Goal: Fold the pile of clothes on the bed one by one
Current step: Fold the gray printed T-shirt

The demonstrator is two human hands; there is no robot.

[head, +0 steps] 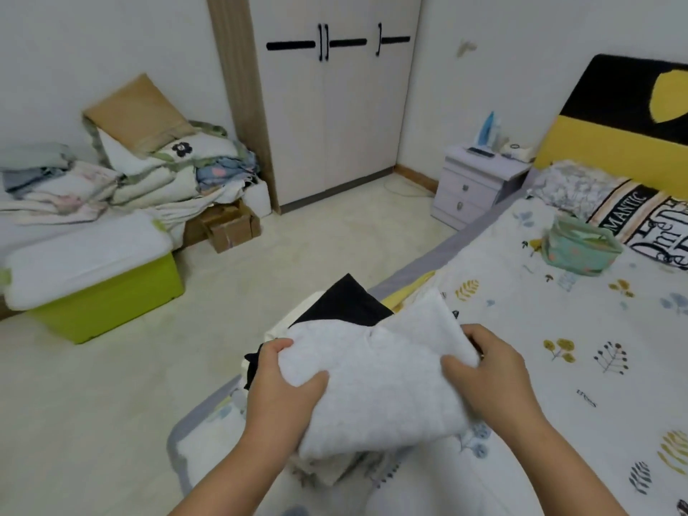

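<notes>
From the head camera, both hands gripped a soft, nubby white garment [376,381] over the bed's [558,329] corner: the left hand [286,389] curled round its left edge, the right hand [487,370] pinching its right. It looked already folded thick. Just beyond the grip lay smooth black clothes [346,303] and cream ones, apparently still to fold.

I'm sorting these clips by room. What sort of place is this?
A bedroom, almost certainly: a bed with a yellow and black headboard, a nightstand beside it, and a white wardrobe against the far wall.
</notes>
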